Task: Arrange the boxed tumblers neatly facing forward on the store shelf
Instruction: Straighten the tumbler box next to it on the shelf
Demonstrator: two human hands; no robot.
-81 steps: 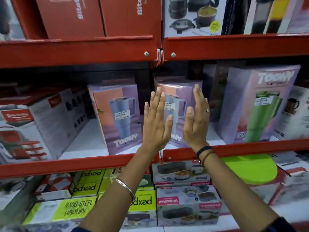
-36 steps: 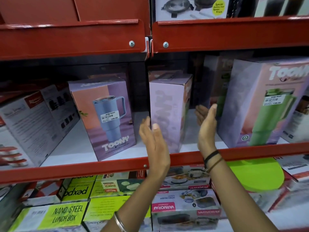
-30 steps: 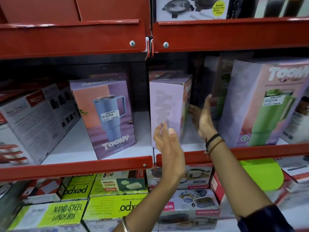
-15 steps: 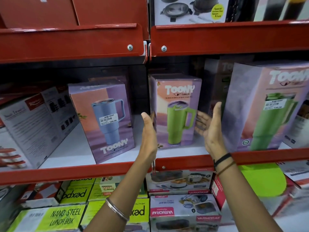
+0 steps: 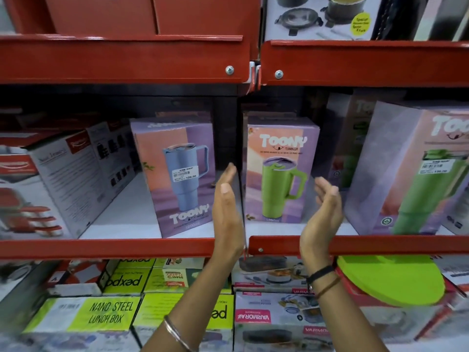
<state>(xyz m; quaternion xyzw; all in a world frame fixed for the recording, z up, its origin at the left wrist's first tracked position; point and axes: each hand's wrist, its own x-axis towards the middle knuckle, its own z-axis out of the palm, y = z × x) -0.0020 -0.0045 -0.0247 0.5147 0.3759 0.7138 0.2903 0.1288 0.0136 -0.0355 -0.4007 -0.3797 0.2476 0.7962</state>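
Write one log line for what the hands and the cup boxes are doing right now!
left hand: open, beside green tumbler box | right hand: open, apart | box: upright, picture forward | blue tumbler box: angled

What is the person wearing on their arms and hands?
The left arm has a thin silver bangle. The right wrist has a black band and a thin brown band below it. Both forearms are bare, with no sleeves or gloves showing.
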